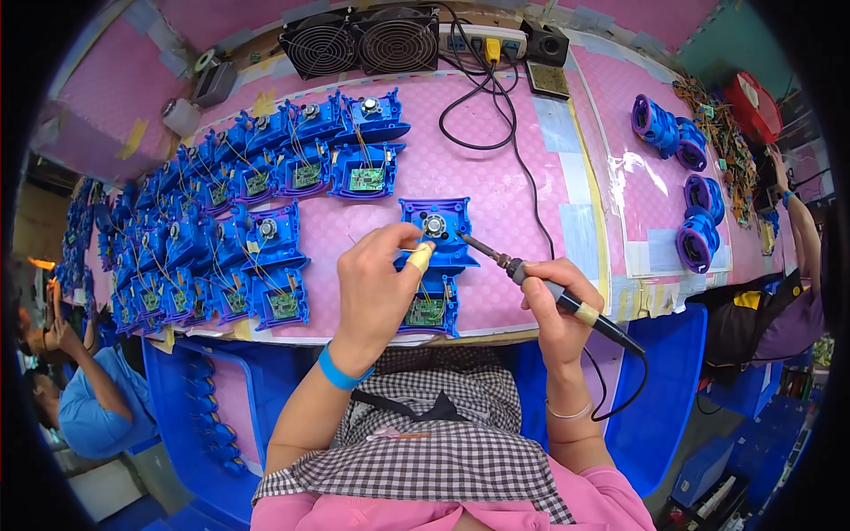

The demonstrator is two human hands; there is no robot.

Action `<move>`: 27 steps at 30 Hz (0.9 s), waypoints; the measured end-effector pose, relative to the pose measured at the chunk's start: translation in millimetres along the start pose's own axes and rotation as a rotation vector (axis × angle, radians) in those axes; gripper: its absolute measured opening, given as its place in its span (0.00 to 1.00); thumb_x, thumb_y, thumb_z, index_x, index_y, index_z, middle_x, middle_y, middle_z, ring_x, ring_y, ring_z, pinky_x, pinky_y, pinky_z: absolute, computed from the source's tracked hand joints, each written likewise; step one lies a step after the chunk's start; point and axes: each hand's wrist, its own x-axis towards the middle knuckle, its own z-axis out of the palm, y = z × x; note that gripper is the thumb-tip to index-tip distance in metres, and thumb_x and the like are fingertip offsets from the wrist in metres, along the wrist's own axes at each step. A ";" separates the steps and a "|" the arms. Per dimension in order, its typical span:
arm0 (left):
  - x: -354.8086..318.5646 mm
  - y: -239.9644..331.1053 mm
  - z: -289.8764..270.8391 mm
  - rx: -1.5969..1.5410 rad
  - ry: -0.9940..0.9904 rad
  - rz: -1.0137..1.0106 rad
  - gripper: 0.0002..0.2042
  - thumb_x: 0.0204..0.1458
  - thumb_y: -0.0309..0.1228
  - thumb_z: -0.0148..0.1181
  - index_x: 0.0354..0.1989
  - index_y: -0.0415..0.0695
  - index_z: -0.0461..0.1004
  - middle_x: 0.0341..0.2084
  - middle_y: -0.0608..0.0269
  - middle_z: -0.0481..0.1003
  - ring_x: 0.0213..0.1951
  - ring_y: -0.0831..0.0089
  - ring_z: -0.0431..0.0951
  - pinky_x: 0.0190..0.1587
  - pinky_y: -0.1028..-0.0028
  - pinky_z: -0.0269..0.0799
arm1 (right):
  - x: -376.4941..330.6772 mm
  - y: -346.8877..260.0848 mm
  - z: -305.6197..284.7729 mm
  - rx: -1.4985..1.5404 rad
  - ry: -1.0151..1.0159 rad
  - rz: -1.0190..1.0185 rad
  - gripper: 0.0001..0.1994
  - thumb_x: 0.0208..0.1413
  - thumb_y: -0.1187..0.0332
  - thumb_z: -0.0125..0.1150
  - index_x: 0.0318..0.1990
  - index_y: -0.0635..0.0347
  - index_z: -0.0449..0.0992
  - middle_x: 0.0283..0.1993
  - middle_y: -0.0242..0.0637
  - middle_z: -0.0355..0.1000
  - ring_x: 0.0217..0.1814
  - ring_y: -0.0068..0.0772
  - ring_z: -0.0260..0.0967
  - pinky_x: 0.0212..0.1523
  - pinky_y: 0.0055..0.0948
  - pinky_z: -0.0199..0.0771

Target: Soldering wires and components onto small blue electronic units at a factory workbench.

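Your right hand [556, 305] is wrapped around the handle of a soldering iron [531, 280], with its black cord running off toward 5 o'clock. The iron's tip points toward 10 o'clock and meets the blue plastic housing [436, 232] at the middle of the pink bench [496, 177], right beside the small round motor [434, 226] seated in it. Your left hand [376, 283] hovers over the housing's left side, thumb and forefinger pinched together near the motor; the fingertip wears a yellow cover, and what it pinches is too small to tell. A green circuit board [426, 311] sits in the lower half of the housing, toward 6 o'clock. Rows of similar blue housings [257, 203] fill the bench from 9 to 11 o'clock. Two black fans [361, 42] stand at 12 o'clock, and purple-blue round parts [686, 177] lie at 2 o'clock.
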 end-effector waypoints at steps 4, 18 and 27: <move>0.5 11.4 -2.8 -0.004 -0.043 -0.063 0.07 0.41 0.19 0.63 0.31 0.39 0.80 0.24 0.59 0.78 0.20 0.74 0.73 0.21 0.73 0.63 | 2.8 3.3 2.9 0.002 -0.045 -0.015 0.05 0.50 0.78 0.61 0.35 0.68 0.78 0.29 0.39 0.73 0.23 0.21 0.68 0.24 0.19 0.66; 2.1 5.8 -0.7 0.090 -0.136 -0.074 0.07 0.40 0.20 0.62 0.31 0.38 0.80 0.23 0.56 0.76 0.22 0.68 0.75 0.24 0.70 0.67 | 9.6 7.0 16.7 -0.043 -0.050 -0.042 0.06 0.44 0.78 0.65 0.33 0.65 0.79 0.27 0.39 0.76 0.25 0.26 0.71 0.25 0.21 0.67; 3.0 4.0 -0.1 0.072 -0.143 -0.091 0.07 0.40 0.20 0.62 0.30 0.38 0.80 0.24 0.57 0.77 0.24 0.68 0.76 0.24 0.71 0.68 | 4.4 -1.6 1.9 0.000 0.002 -0.001 0.05 0.50 0.79 0.59 0.35 0.69 0.76 0.29 0.40 0.72 0.22 0.22 0.68 0.24 0.19 0.66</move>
